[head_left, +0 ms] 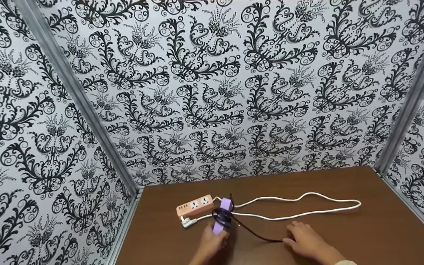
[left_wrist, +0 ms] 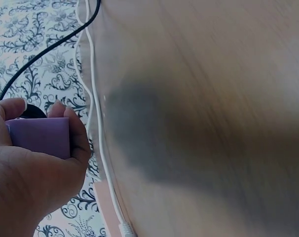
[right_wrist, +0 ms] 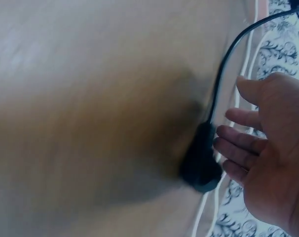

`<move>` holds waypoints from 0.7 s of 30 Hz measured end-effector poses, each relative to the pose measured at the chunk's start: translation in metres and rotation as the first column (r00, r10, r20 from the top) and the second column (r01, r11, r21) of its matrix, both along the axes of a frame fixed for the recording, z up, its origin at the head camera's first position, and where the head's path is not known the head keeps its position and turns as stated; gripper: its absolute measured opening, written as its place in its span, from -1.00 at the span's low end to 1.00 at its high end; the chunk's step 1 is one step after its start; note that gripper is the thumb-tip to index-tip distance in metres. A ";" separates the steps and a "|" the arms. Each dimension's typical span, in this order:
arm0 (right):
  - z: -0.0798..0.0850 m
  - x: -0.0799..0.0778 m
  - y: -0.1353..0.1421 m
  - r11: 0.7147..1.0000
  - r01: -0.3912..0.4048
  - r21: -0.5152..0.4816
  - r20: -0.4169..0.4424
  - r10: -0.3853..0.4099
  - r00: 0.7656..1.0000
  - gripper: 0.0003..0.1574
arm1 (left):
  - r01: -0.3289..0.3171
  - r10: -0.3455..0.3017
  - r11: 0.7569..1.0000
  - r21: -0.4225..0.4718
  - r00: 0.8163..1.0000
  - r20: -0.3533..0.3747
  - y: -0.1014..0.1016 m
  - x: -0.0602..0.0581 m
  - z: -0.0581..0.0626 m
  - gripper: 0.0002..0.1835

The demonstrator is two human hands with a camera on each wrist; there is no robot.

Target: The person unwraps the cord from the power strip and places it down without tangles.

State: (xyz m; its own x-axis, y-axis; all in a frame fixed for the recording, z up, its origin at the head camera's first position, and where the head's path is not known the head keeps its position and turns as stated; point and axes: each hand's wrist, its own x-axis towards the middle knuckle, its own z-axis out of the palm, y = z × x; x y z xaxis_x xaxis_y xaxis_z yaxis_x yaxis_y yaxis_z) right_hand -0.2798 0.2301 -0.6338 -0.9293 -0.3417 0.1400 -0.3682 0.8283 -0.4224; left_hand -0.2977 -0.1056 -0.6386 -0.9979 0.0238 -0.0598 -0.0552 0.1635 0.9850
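My left hand (head_left: 212, 241) grips the near end of a purple power strip (head_left: 225, 203), thumb on one side and fingers curled on the other. A black cord (head_left: 222, 218) is wound in several loops about the strip's middle. From the loops, its free length runs right toward my right hand (head_left: 305, 239). In the right wrist view that cord ends in a black plug (right_wrist: 202, 163), right by the fingertips. The right hand's fingers are loosely extended beside the plug, not wrapped round it.
Behind the purple strip, a peach power strip (head_left: 187, 212) with white sockets lies on the brown table (head_left: 374, 228). Its white cord (head_left: 307, 213) stretches right in a long loop, and its white plug (head_left: 187, 222) lies in front of it. Patterned walls (head_left: 212, 110) enclose the table.
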 end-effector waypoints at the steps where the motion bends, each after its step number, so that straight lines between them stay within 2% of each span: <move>1: 0.003 0.000 -0.006 1.000 -0.018 -0.009 -0.026 0.018 1.000 -0.54 | 0.004 -0.004 1.000 0.000 1.000 0.000 0.001 0.001 0.001 -0.51; 4: 0.011 -0.001 -0.028 0.995 -0.088 -0.039 -0.148 0.081 0.986 -0.54 | 0.012 -0.012 1.000 0.004 1.000 0.001 0.006 0.002 0.003 -0.50; 6: 0.018 -0.001 -0.044 0.990 -0.130 -0.062 -0.193 0.116 0.974 -0.47 | 0.014 -0.014 1.000 0.001 1.000 -0.003 0.009 0.003 0.004 -0.50; 11: 0.033 -0.002 -0.081 0.974 -0.204 -0.104 -0.176 0.184 0.967 -0.44 | 0.028 -0.027 1.000 0.009 0.999 -0.024 0.016 0.007 0.012 -0.56; 17: 0.033 -0.009 -0.098 0.941 -0.285 -0.180 -0.200 0.249 0.948 -0.93 | 0.063 -0.062 0.998 0.023 0.997 -0.045 0.019 0.009 0.014 -0.51; 21: 0.030 -0.010 -0.100 0.933 -0.296 -0.203 -0.241 0.245 0.939 -0.81 | 0.125 -0.129 0.991 -0.047 0.988 -0.091 0.016 0.009 0.010 -0.45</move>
State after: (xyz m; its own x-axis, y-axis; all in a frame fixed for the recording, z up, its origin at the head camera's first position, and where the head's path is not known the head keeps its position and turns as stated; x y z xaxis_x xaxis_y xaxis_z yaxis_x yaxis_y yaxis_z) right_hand -0.2895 0.1296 -0.6039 -0.7468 -0.5102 0.4267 -0.6651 0.5718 -0.4803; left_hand -0.2886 -0.0899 -0.6285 -0.9883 0.1498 0.0299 0.0604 0.2035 0.9772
